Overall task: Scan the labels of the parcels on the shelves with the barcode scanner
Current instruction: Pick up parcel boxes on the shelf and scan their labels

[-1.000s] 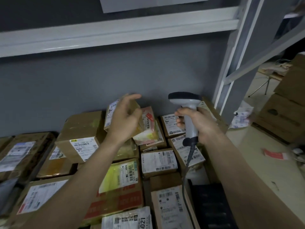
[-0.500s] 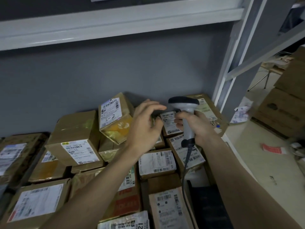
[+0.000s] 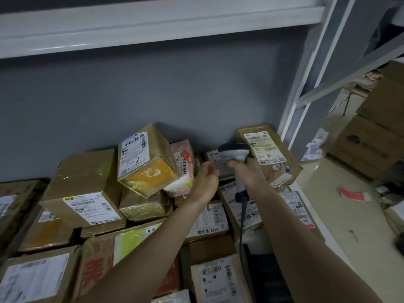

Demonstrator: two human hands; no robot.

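Parcels crowd the shelf bay, stacked against the grey wall, white labels mostly facing up. One box marked "3-2" sits tilted atop the pile. Left of the scanner, the left hand reaches forward, fingers loosely extended, grip spread and holding nothing; its fingertips are blurred. Right hand has its grip wrapped round the scanner handle, head upright, cable hanging below. Just behind the scanner lies a small labelled parcel; right of it, a box marked "3-3".
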